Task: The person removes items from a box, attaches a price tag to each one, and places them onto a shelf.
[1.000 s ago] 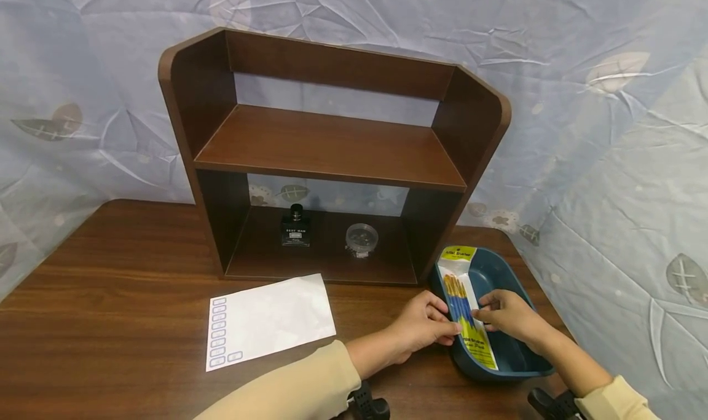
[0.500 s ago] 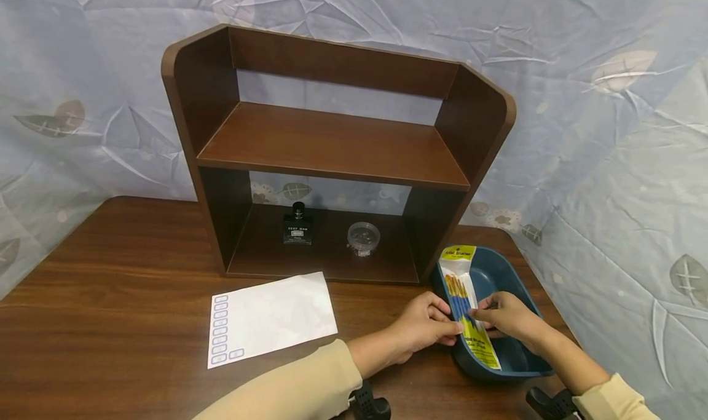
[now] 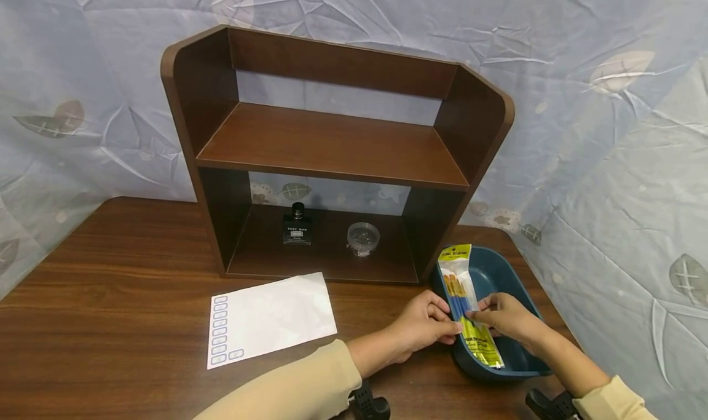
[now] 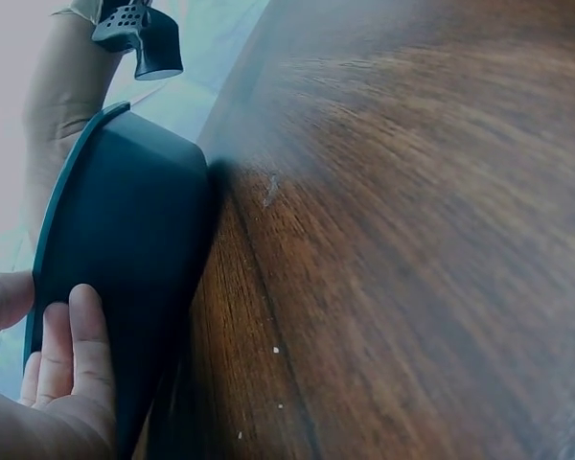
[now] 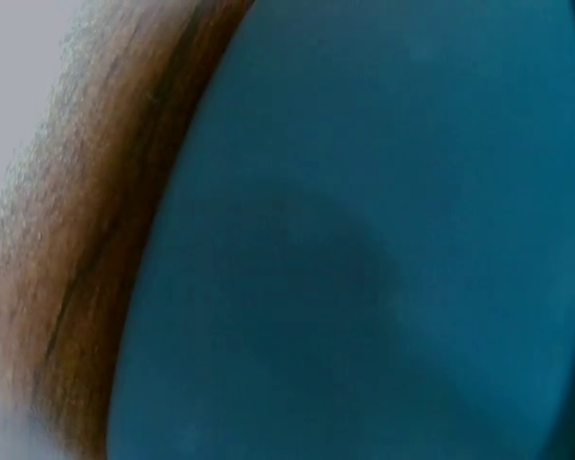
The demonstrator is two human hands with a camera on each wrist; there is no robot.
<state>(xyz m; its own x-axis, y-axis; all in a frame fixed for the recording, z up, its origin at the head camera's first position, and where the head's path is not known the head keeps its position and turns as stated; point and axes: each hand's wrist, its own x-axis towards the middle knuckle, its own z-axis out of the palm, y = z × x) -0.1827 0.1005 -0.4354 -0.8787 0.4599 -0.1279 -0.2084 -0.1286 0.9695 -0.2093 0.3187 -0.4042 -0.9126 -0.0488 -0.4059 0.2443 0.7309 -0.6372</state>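
Note:
A clear packet of paintbrushes [image 3: 458, 294] with yellow-green ends and blue handles leans along the left side of a dark blue plastic basin [image 3: 539, 312]. My right hand [image 3: 509, 318] reaches over the basin and pinches the packet's right edge, thumb on the front; its other fingers are partly hidden behind. At the basin's left rim, my left hand [image 3: 423, 324] grips the edge. The left wrist view shows that hand's thumb [image 4: 5, 302] at the rim and its fingers [image 4: 88, 335] against the outer wall. The right wrist view holds only the basin's blue surface [image 5: 364, 230] and some wood.
Behind stands a brown two-tier shelf [image 3: 332, 140]. Its lower level holds a black perfume bottle [image 3: 297, 228] and a clear round lidded container [image 3: 362, 238]. A white sheet with printed boxes [image 3: 273, 321] lies on the wooden table [image 3: 110, 321]. Patterned cloth [image 3: 630, 162] hangs around the table.
The packet has turned slightly, its top shifting left and its bottom end right. My right thumb has slid a little left over it. My left hand stays at the rim.

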